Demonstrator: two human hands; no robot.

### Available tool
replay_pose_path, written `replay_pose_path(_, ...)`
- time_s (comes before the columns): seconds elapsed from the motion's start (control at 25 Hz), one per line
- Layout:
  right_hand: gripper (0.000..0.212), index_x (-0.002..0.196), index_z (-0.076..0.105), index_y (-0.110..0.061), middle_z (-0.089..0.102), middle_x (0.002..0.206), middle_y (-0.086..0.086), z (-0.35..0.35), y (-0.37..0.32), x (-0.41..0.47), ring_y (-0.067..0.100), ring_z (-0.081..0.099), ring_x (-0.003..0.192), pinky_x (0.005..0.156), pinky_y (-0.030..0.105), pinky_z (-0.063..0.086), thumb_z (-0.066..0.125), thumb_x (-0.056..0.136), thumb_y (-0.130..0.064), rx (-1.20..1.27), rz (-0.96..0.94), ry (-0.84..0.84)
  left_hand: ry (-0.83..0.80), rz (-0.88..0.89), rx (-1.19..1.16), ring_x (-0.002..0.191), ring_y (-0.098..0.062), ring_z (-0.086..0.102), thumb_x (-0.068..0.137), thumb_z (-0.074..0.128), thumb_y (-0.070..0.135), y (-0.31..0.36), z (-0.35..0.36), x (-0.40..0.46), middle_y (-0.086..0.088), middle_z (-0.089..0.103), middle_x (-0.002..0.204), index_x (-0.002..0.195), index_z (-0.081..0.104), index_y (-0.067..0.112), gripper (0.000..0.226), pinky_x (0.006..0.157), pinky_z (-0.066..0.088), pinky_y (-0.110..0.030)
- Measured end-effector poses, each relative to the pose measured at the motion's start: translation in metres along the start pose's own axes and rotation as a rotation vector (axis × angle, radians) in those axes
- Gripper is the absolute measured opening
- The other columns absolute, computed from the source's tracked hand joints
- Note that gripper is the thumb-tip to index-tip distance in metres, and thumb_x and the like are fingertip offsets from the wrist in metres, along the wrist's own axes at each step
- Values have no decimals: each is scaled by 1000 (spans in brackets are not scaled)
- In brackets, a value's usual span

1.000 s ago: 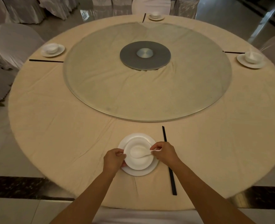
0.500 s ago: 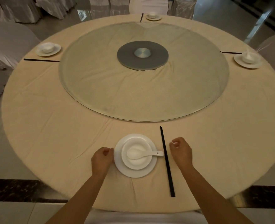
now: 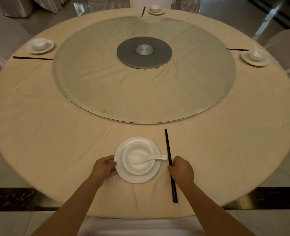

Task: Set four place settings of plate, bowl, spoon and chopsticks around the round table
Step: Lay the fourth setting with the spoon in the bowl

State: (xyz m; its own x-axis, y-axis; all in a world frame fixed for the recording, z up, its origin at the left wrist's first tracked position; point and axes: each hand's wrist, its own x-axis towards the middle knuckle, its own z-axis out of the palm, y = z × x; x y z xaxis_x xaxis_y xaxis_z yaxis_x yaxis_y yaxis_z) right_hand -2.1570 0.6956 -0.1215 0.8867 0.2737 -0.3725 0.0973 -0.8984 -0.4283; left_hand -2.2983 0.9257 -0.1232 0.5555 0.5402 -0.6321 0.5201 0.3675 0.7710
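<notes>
Near the front edge of the round table (image 3: pixel 55 133) a white plate (image 3: pixel 135 178) carries a white bowl (image 3: pixel 137 167) with a white spoon (image 3: pixel 146 158) lying in it, handle pointing right. Black chopsticks (image 3: pixel 168 147) lie just right of the plate. My left hand (image 3: pixel 105 167) grips the plate's left rim. My right hand (image 3: pixel 181 171) rests on the chopsticks' middle, fingers curled around them. Three more settings stand around the table: a left setting (image 3: pixel 40 46), a far setting (image 3: pixel 156 10) and a right setting (image 3: pixel 256 57), each with chopsticks beside it.
A large glass turntable (image 3: pixel 106 92) on a grey hub (image 3: pixel 144 52) fills the table's centre. Chairs in white covers stand at the left (image 3: pixel 2 40), the right (image 3: pixel 287 48) and the far side. A chair back (image 3: pixel 137 225) sits just below the table's near edge.
My right hand let go of the spoon, left it in the bowl and moved right onto the chopsticks. My left hand drew off the bowl, then closed on the plate's left rim.
</notes>
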Motion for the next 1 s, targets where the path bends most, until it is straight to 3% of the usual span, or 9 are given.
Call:
replay_pose_path(0.52, 17, 78, 46, -11, 54, 79, 4, 2, 8, -9, 18, 51, 70, 60, 27, 39, 60, 86, -15, 150, 104, 3, -74, -24, -14, 85, -26, 69, 88, 55, -2, -20, 3, -11, -14, 70, 99, 121, 60, 8, 35, 62, 59, -27)
replay_pose_path(0.76, 25, 70, 41, -14, 49, 71, -1, 1, 14, -14, 17, 50, 70, 62, 27, 40, 61, 85, -12, 139, 53, -60, -82, -28, -30, 93, -35, 66, 88, 55, -3, -25, 2, -13, -22, 67, 110, 124, 58, 6, 37, 81, 54, -41)
replay_pose_path(0.88, 40, 61, 32, -23, 43, 65, -6, 2, 14, -16, 16, 49, 69, 61, 26, 39, 61, 85, -12, 125, 55, -63, -83, -33, -34, 93, -36, 66, 88, 54, -3, -25, 2, -14, -23, 66, 111, 124, 58, 6, 37, 82, 53, -41)
replay_pose_path(1.0, 39, 61, 32, -23, 42, 64, -7, 1, 14, -17, 16, 49, 68, 61, 26, 38, 61, 85, -11, 125, 58, -62, -77, -37, -34, 91, -35, 67, 88, 54, -3, -26, 3, -17, -22, 67, 110, 123, 59, 6, 36, 75, 57, -38)
